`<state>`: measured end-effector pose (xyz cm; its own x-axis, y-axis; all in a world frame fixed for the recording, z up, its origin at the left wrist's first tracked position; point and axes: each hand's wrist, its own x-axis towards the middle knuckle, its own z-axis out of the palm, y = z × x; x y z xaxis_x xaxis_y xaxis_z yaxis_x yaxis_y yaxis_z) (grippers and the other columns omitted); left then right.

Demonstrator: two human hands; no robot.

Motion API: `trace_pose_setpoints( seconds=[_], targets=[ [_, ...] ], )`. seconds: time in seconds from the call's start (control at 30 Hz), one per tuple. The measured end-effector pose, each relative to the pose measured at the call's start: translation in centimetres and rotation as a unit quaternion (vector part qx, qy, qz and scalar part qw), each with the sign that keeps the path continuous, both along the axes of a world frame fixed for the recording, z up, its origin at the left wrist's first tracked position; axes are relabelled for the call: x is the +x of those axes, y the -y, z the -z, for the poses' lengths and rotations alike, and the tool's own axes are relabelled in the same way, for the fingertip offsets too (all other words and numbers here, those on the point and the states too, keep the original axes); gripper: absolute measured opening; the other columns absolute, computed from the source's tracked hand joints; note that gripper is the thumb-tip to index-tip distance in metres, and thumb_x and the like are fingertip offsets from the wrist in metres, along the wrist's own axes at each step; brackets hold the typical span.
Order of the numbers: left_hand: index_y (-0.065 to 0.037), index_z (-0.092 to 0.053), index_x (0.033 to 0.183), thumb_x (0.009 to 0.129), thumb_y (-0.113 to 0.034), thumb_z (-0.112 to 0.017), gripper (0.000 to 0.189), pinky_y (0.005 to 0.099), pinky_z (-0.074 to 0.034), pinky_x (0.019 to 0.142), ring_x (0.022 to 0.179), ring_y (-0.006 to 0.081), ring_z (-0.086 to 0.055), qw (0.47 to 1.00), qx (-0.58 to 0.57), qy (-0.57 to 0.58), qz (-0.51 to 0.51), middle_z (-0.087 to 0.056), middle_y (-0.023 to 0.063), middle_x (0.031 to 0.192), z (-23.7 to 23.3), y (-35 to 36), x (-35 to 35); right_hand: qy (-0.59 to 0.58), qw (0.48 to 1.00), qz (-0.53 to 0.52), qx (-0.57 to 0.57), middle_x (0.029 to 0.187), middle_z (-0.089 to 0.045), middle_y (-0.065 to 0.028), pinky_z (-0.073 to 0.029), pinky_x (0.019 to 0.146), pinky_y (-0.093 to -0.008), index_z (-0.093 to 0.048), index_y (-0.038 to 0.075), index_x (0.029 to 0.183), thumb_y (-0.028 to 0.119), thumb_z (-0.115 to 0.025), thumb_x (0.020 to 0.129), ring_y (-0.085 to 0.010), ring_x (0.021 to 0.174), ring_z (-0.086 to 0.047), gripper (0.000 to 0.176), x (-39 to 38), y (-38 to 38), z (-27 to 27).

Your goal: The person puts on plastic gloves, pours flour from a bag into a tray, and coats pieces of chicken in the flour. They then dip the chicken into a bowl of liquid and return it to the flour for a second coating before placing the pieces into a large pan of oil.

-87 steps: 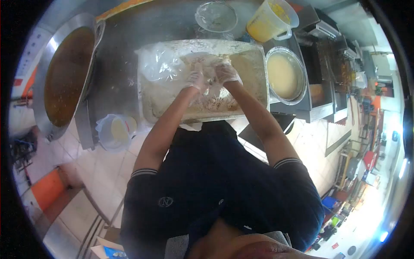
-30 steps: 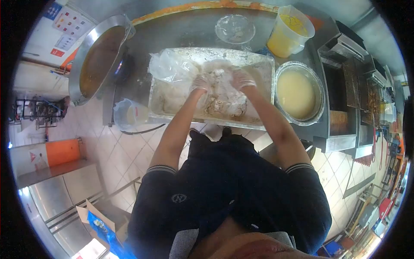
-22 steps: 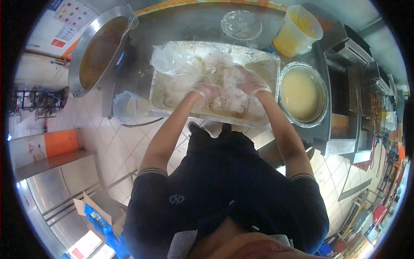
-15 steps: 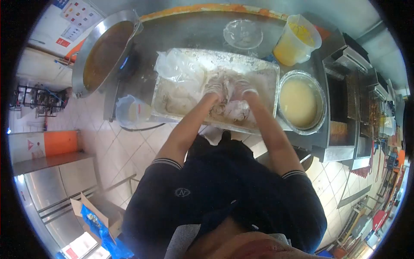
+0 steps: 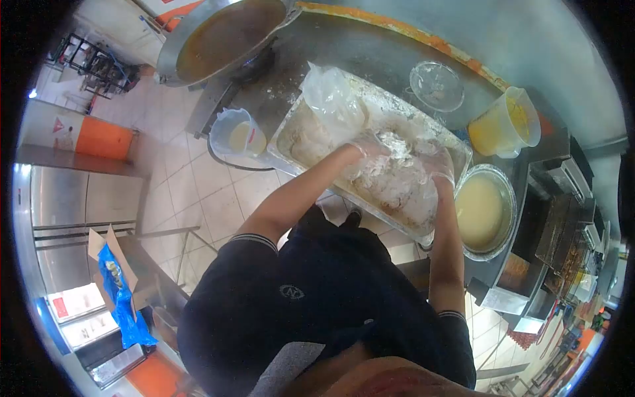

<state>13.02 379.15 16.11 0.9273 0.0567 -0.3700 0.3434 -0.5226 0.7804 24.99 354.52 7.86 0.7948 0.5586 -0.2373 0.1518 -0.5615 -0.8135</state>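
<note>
1. The left hand point(image 5: 372, 147), in a clear glove, is in the tray point(image 5: 301, 137), at the white floury heap point(image 5: 395, 180); its fingers are partly hidden, so I cannot tell whether they grip.
2. The right hand point(image 5: 434, 164), also gloved, is curved at the heap's other side — its fingertips are too blurred to show a pinch.
3. The heap lies inside the tray, between and below the hands, clumpy and coated in powder.
4. A clear plastic bag point(image 5: 333, 99) rests at the tray's left end, near the left hand.
5. Beside the tray's right end stands a bowl point(image 5: 479, 210) of pale liquid; beyond it, a pitcher point(image 5: 506, 126) with yellow contents.
6. A clear round dish point(image 5: 436, 86) sits on the table point(image 5: 360, 49), behind the tray.
</note>
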Motion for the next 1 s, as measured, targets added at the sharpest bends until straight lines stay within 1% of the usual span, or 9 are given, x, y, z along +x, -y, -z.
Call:
trace_pose_setpoints(
  seconds=[0.07, 0.13, 0.2, 0.27, 0.47, 0.6, 0.73, 0.9, 1.0],
  targets=[
    [-0.003, -0.048, 0.128, 0.070, -0.033, -0.072, 0.070, 0.0334, -0.044, 0.091, 0.106, 0.0278, -0.056, 1.000, 0.018, 0.016, -0.004, -0.058, 0.0205, 0.118, -0.3, -0.2, -0.9, -0.060, 0.992, 0.047, 0.096, 0.118, -0.058, -0.0128, -0.042, 0.093, -0.0291, -0.048, 0.003, 0.122, 0.016, -0.060, 0.083, -0.0199, 0.107, -0.055, 0.043, 0.6, 0.5, 1.5],
    [0.001, -0.050, 0.124, 0.069, -0.033, -0.074, 0.069, 0.0327, -0.044, 0.090, 0.107, 0.0264, -0.055, 1.000, 0.006, 0.005, -0.012, -0.057, 0.0192, 0.119, 0.0, -1.1, -0.3, 0.259, 0.944, -0.105, -0.178, 0.121, -0.056, -0.0129, -0.040, 0.096, -0.0293, -0.044, -0.002, 0.126, 0.017, -0.058, 0.086, -0.0184, 0.111, -0.052, 0.046, -1.0, -0.9, -2.7],
    [0.001, -0.051, 0.122, 0.069, -0.029, -0.076, 0.065, 0.0311, -0.044, 0.090, 0.107, 0.0231, -0.055, 0.994, -0.080, -0.052, -0.044, -0.058, 0.0161, 0.118, -0.6, -1.0, -0.8, 0.097, 0.991, 0.086, -0.038, 0.122, -0.057, -0.0147, -0.040, 0.095, -0.0317, -0.050, 0.002, 0.125, 0.034, -0.064, 0.079, -0.0271, 0.111, -0.055, 0.058, -3.4, -1.2, -7.6],
    [0.000, -0.052, 0.122, 0.070, -0.027, -0.076, 0.063, 0.0303, -0.044, 0.089, 0.105, 0.0213, -0.056, 0.988, -0.126, -0.069, -0.058, -0.060, 0.0142, 0.116, -2.6, -0.7, -0.7, 0.135, 0.988, 0.077, 0.001, 0.121, -0.058, -0.0154, -0.041, 0.094, -0.0330, -0.052, 0.002, 0.124, 0.036, -0.064, 0.079, -0.0275, 0.110, -0.055, 0.058, -0.6, 0.2, -2.1],
    [-0.003, -0.053, 0.121, 0.073, -0.021, -0.075, 0.056, 0.0304, -0.045, 0.087, 0.101, 0.0176, -0.057, 0.984, -0.130, 0.007, -0.120, -0.061, 0.0085, 0.113, -4.4, 0.1, -0.3, 0.053, 0.986, 0.111, -0.113, 0.116, -0.060, -0.0173, -0.043, 0.091, -0.0360, -0.054, 0.006, 0.123, 0.035, -0.062, 0.080, -0.0278, 0.108, -0.057, 0.053, -3.3, -1.5, -11.3],
    [-0.003, -0.052, 0.122, 0.075, -0.018, -0.075, 0.054, 0.0296, -0.045, 0.089, 0.103, 0.0160, -0.056, 0.989, -0.118, 0.050, -0.073, -0.059, 0.0083, 0.116, -2.9, 1.1, 0.5, 0.059, 0.991, 0.120, 0.018, 0.114, -0.061, -0.0169, -0.044, 0.089, -0.0379, -0.055, 0.010, 0.122, 0.034, -0.061, 0.079, -0.0297, 0.107, -0.057, 0.049, -4.0, -1.8, -10.3],
    [-0.008, -0.051, 0.124, 0.076, -0.017, -0.074, 0.053, 0.0283, -0.047, 0.087, 0.098, 0.0147, -0.058, 0.998, 0.021, 0.064, 0.016, -0.060, 0.0051, 0.116, -8.4, 3.2, 0.4, 0.159, 0.985, 0.048, -0.040, 0.111, -0.062, -0.0164, -0.046, 0.085, -0.0369, -0.057, 0.010, 0.119, 0.031, -0.062, 0.079, -0.0302, 0.100, -0.060, 0.046, -4.5, -1.8, -11.5],
    [-0.011, -0.052, 0.124, 0.078, -0.010, -0.069, 0.048, 0.0284, -0.047, 0.085, 0.096, 0.0147, -0.058, 0.993, 0.019, 0.087, 0.079, -0.060, 0.0045, 0.115, -6.3, 2.7, 1.1, 0.143, 0.985, 0.074, -0.062, 0.105, -0.062, -0.0164, -0.046, 0.083, -0.0406, -0.057, 0.012, 0.116, 0.034, -0.060, 0.080, -0.0324, 0.100, -0.058, 0.042, -4.0, -1.8, -12.2],
    [-0.010, -0.051, 0.124, 0.080, -0.005, -0.064, 0.046, 0.0284, -0.047, 0.085, 0.095, 0.0149, -0.058, 0.991, 0.039, 0.100, 0.082, -0.060, 0.0047, 0.114, -6.3, 3.1, 0.9, 0.140, 0.979, 0.055, -0.138, 0.108, -0.063, -0.0159, -0.045, 0.087, -0.0333, -0.056, 0.007, 0.121, 0.027, -0.062, 0.078, -0.0281, 0.099, -0.061, 0.047, -3.8, -1.7, -12.5]
  ],
)
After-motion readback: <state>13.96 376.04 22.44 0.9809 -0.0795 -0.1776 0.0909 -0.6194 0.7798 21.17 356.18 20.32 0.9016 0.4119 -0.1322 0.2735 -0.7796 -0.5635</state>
